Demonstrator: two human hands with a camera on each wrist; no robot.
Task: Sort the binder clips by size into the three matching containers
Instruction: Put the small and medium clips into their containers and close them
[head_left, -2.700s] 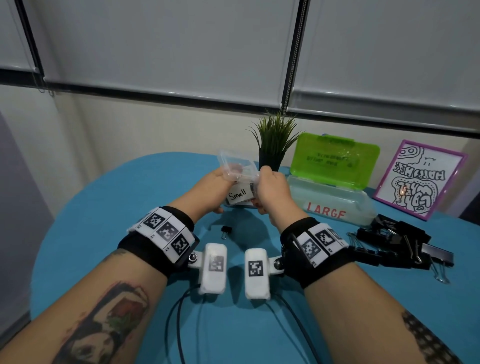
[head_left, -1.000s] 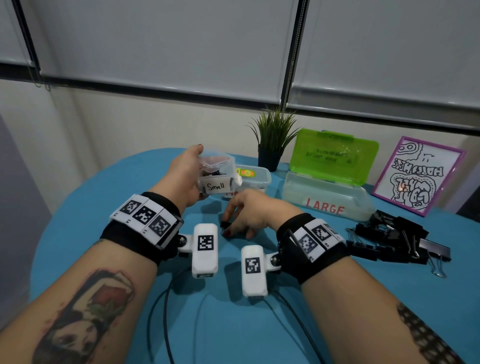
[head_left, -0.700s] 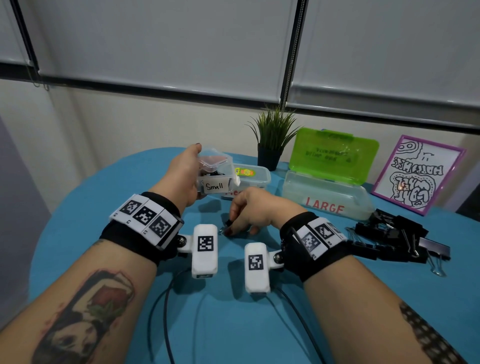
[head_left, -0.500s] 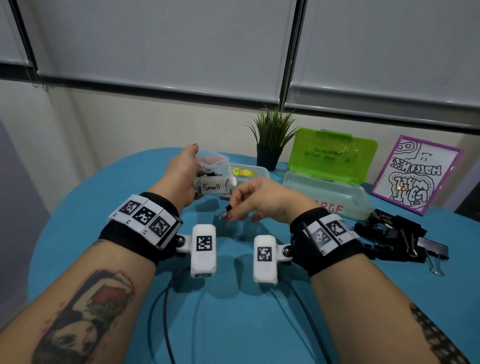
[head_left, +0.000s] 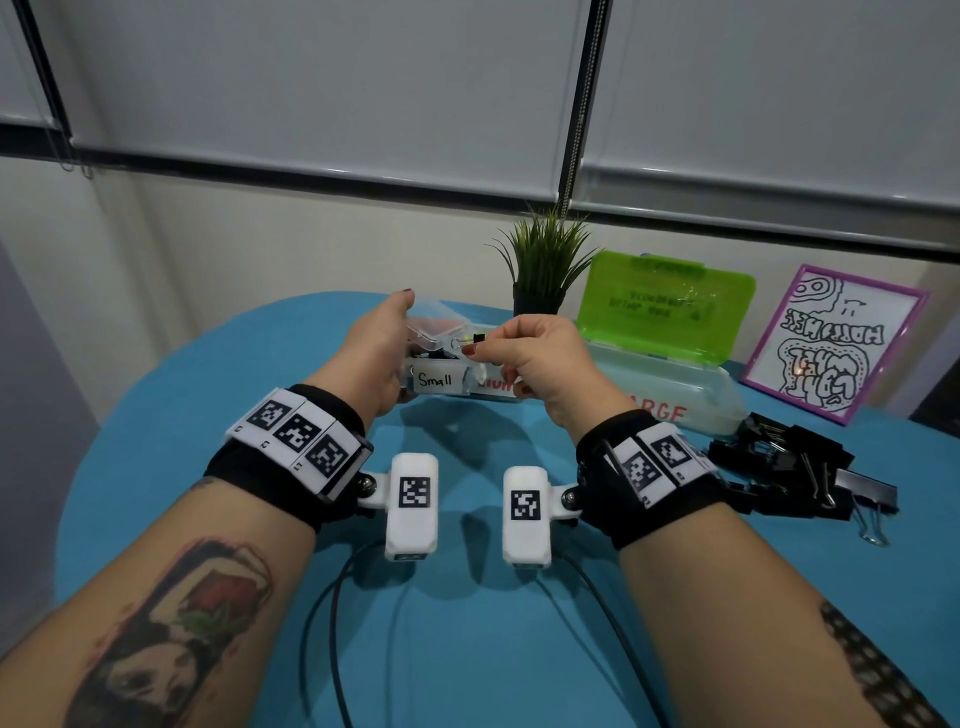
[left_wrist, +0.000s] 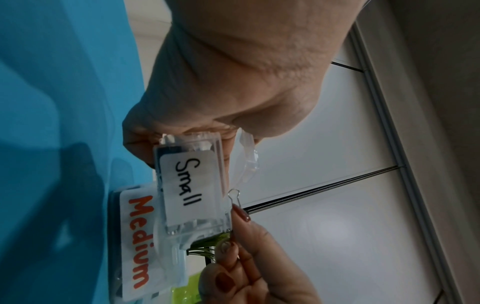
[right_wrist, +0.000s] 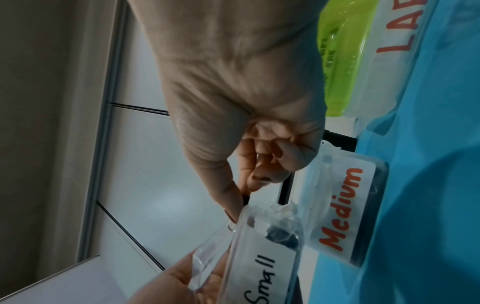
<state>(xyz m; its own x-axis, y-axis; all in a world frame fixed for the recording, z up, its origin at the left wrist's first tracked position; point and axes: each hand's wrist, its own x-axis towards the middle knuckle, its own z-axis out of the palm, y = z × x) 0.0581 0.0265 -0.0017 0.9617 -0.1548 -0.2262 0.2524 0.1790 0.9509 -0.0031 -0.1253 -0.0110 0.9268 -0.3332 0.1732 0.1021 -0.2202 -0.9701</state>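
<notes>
My left hand (head_left: 382, 348) grips a small clear container (head_left: 435, 366) labelled "Small" (left_wrist: 191, 185) above the blue table, its hinged lid (head_left: 434, 327) raised. My right hand (head_left: 524, 353) pinches a small black binder clip (head_left: 470, 340) by thumb and forefinger at the container's open top; its wire loop (left_wrist: 233, 194) shows over the rim. Dark clips lie inside the container (right_wrist: 281, 236). Behind it stand the "Medium" container (right_wrist: 342, 207) and the "LARGE" container (head_left: 670, 395) with an upright green lid (head_left: 665, 309).
A heap of larger black binder clips (head_left: 795, 473) lies on the table (head_left: 467, 623) at the right. A potted plant (head_left: 543, 265) and a framed drawing (head_left: 831, 343) stand at the back. Cables trail from the wrist cameras toward the near edge.
My right hand picked the small clip off the table and lifted it up to the open top of the Small container. The left hand kept hold of the container.
</notes>
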